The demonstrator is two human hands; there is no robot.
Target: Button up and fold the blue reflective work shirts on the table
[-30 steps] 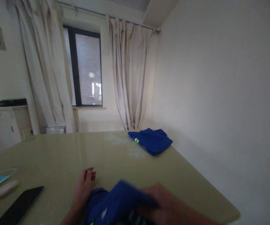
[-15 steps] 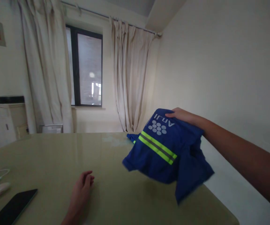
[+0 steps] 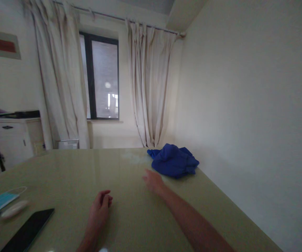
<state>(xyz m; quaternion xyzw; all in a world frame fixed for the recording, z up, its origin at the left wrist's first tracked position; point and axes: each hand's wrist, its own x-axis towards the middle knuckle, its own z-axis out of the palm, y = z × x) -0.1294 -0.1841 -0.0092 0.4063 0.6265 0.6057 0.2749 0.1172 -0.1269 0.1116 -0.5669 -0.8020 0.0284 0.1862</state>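
A dark blue work jacket (image 3: 175, 162) lies in a crumpled heap on the table's far right part. Only plain blue cloth shows on it now; its print and reflective stripes are out of sight. Just in front and to the left of the heap is my right hand (image 3: 154, 180), apart from the cloth and reaching in over the table. Motion smears its fingers. My left hand (image 3: 101, 206) rests near the middle of the table with loosely curled fingers, a gap at the thumb and nothing held.
The greenish table (image 3: 130, 224) runs along the white wall at right. At left on it lie a black phone (image 3: 29, 231), a pale computer mouse (image 3: 14, 209) and a blue face mask (image 3: 0, 203). Behind stand a white cabinet (image 3: 12, 134), curtains (image 3: 151, 84) and a window (image 3: 105, 77).
My right hand has let go of the blue jacket, which now lies heaped at the far right, and has come left and lower. The view has turned slightly left. The left hand keeps its pose.
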